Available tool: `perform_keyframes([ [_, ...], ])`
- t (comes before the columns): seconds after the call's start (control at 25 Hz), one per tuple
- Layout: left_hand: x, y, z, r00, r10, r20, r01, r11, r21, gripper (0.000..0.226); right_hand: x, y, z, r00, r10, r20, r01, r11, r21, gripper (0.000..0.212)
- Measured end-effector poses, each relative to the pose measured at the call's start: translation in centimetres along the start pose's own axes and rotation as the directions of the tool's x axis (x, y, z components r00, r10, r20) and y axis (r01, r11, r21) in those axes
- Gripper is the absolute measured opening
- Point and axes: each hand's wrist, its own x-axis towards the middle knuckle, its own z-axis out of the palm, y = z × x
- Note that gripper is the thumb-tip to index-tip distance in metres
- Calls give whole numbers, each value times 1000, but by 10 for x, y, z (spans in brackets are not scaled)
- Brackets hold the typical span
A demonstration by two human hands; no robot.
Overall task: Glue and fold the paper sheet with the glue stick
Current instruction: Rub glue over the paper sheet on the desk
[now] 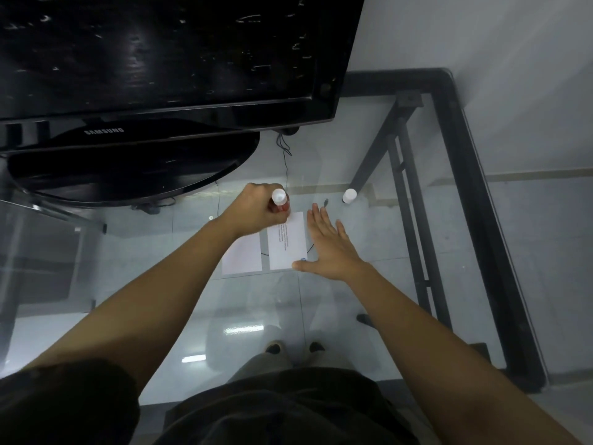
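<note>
A white paper sheet [287, 240] with lines of print lies on the glass table, in the middle of the view. My left hand [256, 208] is closed around a red glue stick [279, 200] with a white end, held upright at the sheet's far left corner. My right hand [330, 247] lies open and flat, fingers spread, at the sheet's right edge, with the thumb on the near right corner. A second white sheet [242, 255] lies just left of the first, partly under my left wrist.
A black monitor [173, 56] on a round stand [134, 168] fills the far left. A white cap [349, 195] stands on the glass table [369, 155] beyond my right hand. A thin cable [285, 152] hangs behind the monitor. The table's dark frame [475, 194] runs along the right.
</note>
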Motion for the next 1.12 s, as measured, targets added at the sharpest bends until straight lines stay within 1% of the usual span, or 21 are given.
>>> perform_keyframes([
  [0.12,-10,2,2,1000,24,10,-23,999,-45,17,-1,1,0,1000,-2,-4,2,1000,4,113],
  [0.2,-26,5,10,996,65,58,-60,995,-73,17,-2,1,-1,1000,-5,-10,5,1000,-3,112],
  [0.28,-40,7,20,991,95,95,-89,994,-65,16,-2,1,-2,1000,-6,-10,6,1000,0,112],
  [0.4,-41,8,26,991,76,114,-71,996,-47,17,-2,0,-2,1000,-7,-9,7,1000,6,112],
  [0.6,-4,5,7,999,22,26,-21,999,-32,19,-2,0,-1,1000,-10,-2,10,1000,14,112],
  [0.68,7,5,0,1000,-3,14,4,999,-34,21,-1,-1,-2,1000,-2,6,2,1000,15,113],
  [0.96,-36,8,20,990,77,116,-69,995,-71,16,-3,2,-1,1000,-19,-9,20,1000,5,112],
  [1.04,-42,10,28,986,108,125,-101,993,-64,15,-3,1,-1,1000,-21,-8,21,1000,0,111],
  [1.12,-40,11,31,984,109,140,-104,994,-44,14,-3,1,-1,1000,-17,-8,18,1000,4,111],
])
